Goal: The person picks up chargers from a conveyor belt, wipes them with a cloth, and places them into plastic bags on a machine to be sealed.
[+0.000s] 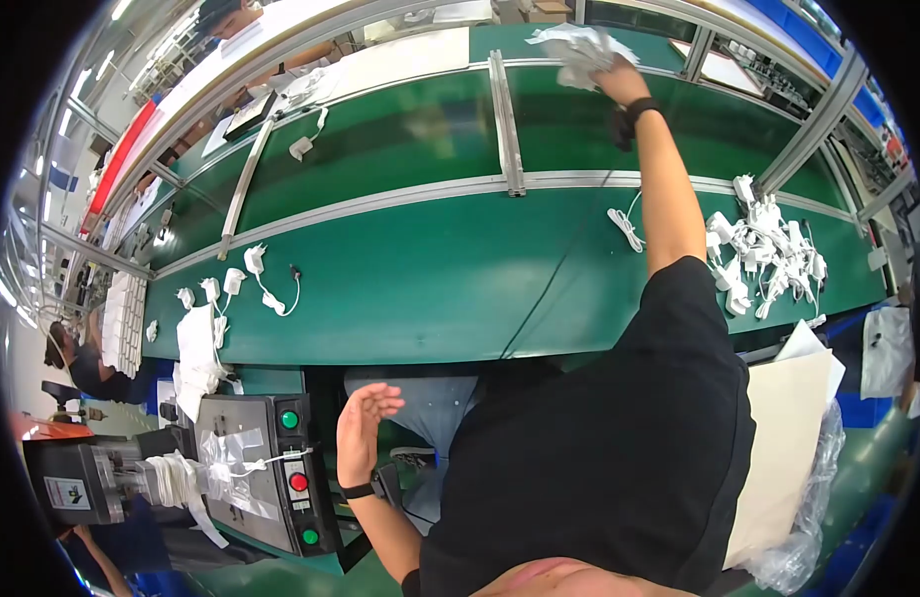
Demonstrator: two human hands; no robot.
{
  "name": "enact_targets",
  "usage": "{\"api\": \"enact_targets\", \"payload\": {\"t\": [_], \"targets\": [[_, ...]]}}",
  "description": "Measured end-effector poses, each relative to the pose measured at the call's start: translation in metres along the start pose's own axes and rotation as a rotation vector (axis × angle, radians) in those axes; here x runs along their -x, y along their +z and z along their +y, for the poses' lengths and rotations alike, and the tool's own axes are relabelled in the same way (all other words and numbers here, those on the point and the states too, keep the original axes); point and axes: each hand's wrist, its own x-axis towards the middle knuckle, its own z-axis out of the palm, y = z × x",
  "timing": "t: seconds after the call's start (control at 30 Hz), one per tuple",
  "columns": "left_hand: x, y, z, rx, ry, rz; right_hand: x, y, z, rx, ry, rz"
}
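Note:
My right arm reaches across the green workbench to its far side. There my right hand, partly smeared by motion, has its fingers closed on crumpled white plastic bags. My left hand is raised in front of the bench's near edge, fingers stretched out and holding nothing. Left of it stands a machine with a control panel bearing green and red buttons. A white coiled cable and a clear plastic bag lie on that machine.
White power adapters with cables are heaped at the bench's right. Several more adapters lie at the left, beside a white bag. A coiled white cable sits near my right forearm. Metal rails frame the conveyor. Cardboard stands lower right.

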Motion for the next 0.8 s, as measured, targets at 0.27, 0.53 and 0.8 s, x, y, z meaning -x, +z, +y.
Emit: {"api": "enact_targets", "payload": {"t": [0.27, 0.53, 0.8], "targets": [[0.068, -0.05, -0.044, 0.157, -0.1, 0.409, 0.061, -0.037, 0.123, 0.58, 0.917, 0.082], [0.115, -0.07, -0.073, 0.342, -0.09, 0.735, -0.05, -0.057, 0.064, 0.431, 0.202, -0.154], [0.11, -0.056, -0.048, 0.305, -0.075, 0.866, -0.05, 0.18, -0.309, -0.631, -0.185, -1.029]]}}
